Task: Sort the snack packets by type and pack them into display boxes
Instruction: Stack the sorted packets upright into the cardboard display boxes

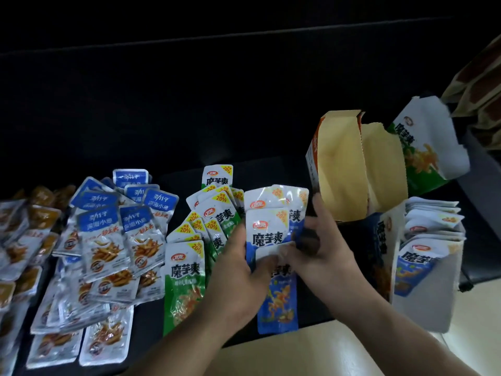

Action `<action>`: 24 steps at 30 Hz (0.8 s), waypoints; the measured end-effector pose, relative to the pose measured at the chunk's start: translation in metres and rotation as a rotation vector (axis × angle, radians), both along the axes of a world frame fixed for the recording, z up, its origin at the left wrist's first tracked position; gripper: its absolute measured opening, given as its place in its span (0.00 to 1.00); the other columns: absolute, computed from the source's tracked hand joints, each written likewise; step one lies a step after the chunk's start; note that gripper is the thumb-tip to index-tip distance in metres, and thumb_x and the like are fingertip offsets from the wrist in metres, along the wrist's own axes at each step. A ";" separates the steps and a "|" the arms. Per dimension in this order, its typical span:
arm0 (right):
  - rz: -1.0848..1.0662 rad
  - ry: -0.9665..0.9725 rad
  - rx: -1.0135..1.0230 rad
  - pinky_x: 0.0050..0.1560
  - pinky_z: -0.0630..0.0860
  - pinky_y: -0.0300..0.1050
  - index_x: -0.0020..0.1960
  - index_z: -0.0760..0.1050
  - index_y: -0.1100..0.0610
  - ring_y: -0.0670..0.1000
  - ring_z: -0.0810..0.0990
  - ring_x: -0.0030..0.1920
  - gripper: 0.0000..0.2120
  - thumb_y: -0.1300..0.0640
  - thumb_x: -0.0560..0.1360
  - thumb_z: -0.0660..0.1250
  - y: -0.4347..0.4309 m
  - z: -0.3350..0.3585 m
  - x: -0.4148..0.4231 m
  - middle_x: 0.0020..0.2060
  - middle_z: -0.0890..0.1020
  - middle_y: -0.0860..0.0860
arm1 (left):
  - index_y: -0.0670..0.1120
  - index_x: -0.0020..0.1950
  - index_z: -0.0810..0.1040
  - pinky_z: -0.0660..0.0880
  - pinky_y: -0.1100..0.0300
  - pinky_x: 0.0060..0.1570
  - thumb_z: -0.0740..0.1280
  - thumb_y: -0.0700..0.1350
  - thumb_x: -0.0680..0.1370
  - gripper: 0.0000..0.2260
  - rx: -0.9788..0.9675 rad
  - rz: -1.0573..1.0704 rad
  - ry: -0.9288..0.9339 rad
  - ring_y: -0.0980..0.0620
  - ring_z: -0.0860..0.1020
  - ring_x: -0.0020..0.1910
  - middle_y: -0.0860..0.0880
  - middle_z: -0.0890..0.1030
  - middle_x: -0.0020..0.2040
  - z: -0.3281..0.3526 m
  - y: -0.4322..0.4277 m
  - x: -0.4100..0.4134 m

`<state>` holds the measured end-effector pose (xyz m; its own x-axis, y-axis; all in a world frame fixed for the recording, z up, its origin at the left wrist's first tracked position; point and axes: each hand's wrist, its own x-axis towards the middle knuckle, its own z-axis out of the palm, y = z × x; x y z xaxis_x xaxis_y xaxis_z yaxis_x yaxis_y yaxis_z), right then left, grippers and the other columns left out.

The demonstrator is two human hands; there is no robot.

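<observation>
While the stack of blue-and-white packets sits upright just above the dark worktop, gripped by the left hand curled round its lower edge and the right hand pinching its right side, the step appears to be squaring up one type for boxing. Just to the right stands a blue-and-white display box, part-filled with matching packets; the next move likely calls for carrying the stack there and sliding it in upright. Green packets and fish packets lie grouped to the left.

glossy plastic snack packets on a dark matt table; matt cardboard display boxes at right.
</observation>
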<state>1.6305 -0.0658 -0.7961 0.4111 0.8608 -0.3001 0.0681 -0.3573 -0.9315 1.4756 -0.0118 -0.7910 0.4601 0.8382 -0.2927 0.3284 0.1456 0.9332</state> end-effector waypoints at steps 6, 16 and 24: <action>0.097 -0.156 0.173 0.58 0.82 0.43 0.82 0.51 0.36 0.46 0.79 0.68 0.48 0.74 0.77 0.66 0.011 0.023 0.004 0.72 0.75 0.47 | 0.62 0.82 0.55 0.81 0.50 0.61 0.67 0.40 0.83 0.34 0.188 0.005 -0.046 0.62 0.79 0.65 0.63 0.79 0.67 0.015 0.006 0.012; 0.056 -0.235 0.287 0.65 0.79 0.56 0.78 0.64 0.51 0.52 0.79 0.68 0.38 0.75 0.74 0.68 0.004 0.018 0.021 0.66 0.80 0.49 | 0.65 0.65 0.70 0.81 0.58 0.57 0.74 0.37 0.78 0.27 0.287 0.035 -0.113 0.61 0.83 0.57 0.61 0.83 0.58 0.011 0.017 0.030; 0.082 -0.300 0.171 0.62 0.79 0.44 0.69 0.70 0.47 0.45 0.82 0.61 0.31 0.74 0.74 0.69 -0.001 0.009 0.026 0.57 0.82 0.41 | 0.57 0.79 0.65 0.73 0.69 0.63 0.75 0.44 0.78 0.32 0.332 -0.054 -0.042 0.62 0.78 0.65 0.62 0.79 0.65 -0.008 0.017 0.028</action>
<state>1.6561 -0.0664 -0.7875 0.3861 0.9221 -0.0247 0.3702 -0.1794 -0.9115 1.5035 0.0051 -0.7993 0.5121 0.8589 0.0126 0.2876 -0.1853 0.9397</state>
